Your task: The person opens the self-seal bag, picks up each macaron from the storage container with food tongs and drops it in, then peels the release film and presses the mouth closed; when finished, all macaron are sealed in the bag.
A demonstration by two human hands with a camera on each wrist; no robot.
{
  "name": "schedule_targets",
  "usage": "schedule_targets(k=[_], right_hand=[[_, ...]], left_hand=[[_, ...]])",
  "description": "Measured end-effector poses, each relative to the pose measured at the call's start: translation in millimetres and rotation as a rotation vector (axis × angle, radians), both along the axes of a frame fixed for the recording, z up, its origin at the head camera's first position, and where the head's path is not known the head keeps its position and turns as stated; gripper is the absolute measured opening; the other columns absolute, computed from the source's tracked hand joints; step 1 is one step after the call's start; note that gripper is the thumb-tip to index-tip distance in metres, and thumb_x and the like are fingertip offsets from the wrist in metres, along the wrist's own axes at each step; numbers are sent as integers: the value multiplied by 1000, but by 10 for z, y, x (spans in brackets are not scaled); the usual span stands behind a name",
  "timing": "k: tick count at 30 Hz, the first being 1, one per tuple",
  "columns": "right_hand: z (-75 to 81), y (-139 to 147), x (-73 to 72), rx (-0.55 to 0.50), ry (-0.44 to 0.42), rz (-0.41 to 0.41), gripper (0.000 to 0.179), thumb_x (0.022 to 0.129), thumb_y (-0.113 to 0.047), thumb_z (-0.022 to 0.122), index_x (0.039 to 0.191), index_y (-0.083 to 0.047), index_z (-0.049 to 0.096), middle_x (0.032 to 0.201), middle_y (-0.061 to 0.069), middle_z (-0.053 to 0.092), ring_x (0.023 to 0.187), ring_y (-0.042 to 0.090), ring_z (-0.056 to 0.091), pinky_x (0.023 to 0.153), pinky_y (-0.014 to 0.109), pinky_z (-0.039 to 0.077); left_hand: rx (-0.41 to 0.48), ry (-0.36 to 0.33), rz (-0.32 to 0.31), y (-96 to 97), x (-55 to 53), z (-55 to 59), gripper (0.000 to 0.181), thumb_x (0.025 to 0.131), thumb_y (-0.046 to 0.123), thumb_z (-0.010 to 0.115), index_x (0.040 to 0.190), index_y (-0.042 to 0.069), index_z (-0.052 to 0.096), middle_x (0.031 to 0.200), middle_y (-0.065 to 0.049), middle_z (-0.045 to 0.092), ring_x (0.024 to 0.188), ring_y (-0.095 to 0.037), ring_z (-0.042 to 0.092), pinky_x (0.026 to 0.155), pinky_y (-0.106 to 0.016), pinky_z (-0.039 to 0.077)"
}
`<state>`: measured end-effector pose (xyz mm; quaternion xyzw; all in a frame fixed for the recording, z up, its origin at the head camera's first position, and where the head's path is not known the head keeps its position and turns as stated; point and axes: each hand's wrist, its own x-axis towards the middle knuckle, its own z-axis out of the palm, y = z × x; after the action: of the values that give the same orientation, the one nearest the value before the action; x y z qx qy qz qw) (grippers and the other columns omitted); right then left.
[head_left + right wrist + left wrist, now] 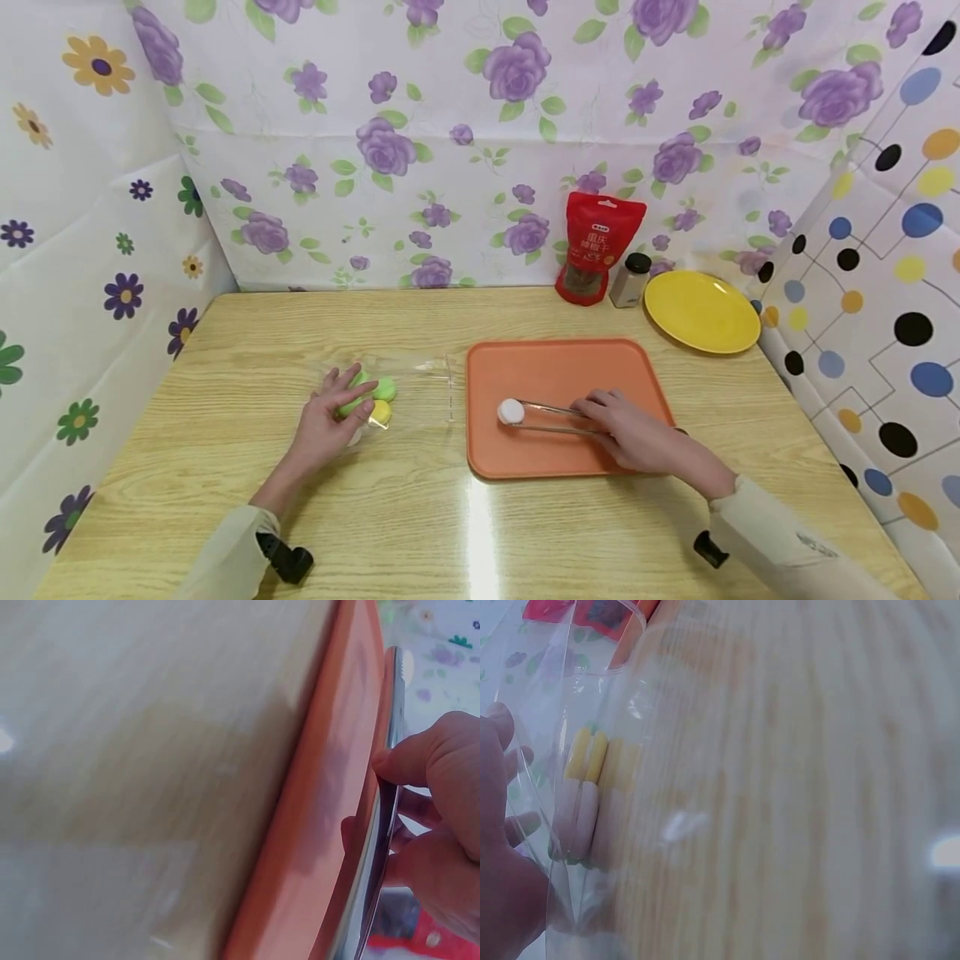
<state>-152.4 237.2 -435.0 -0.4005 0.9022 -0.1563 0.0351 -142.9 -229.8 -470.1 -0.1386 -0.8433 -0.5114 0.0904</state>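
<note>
Sleeves (pixel 780 533) lie nearest, left hand (pixel 330 423) loose, right hand (pixel 626 429) gripping tongs (pixel 360 889), red pouch (pixel 600 229) and plate (pixel 701 312) beyond.

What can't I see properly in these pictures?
- How many macarons the bag holds: head view, the left hand covers some.
- Part of the tongs: head view, behind the right hand.
- The tongs' lower end: right wrist view, cut off by the bottom edge.
- Most of the pouch: left wrist view, cut off by the top edge.
- What the jar holds: head view, too small.
</note>
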Motion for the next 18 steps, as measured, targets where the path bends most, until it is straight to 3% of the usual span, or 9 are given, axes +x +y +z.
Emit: schedule_targets(k=[9,18], right_hand=[[95,-498,-251,-27,14,88,40,92,2,68,130,-2,58,113,12,58,93,26,48,79,42,45],[120,-939,-464,39,27,129,38,94,2,65,130,-3,57,111,12,56,94,29,50,80,42,46]], left_hand=[[7,-5,-6,-26,-8,-31,31,92,0,70,122,-5,68,151,-29,37,144,-56,9,100,-80,-6],[8,9,-6,-31,-10,-35,30,92,-1,70,121,-5,68,150,-30,39,143,-57,11,99,-81,-6]])
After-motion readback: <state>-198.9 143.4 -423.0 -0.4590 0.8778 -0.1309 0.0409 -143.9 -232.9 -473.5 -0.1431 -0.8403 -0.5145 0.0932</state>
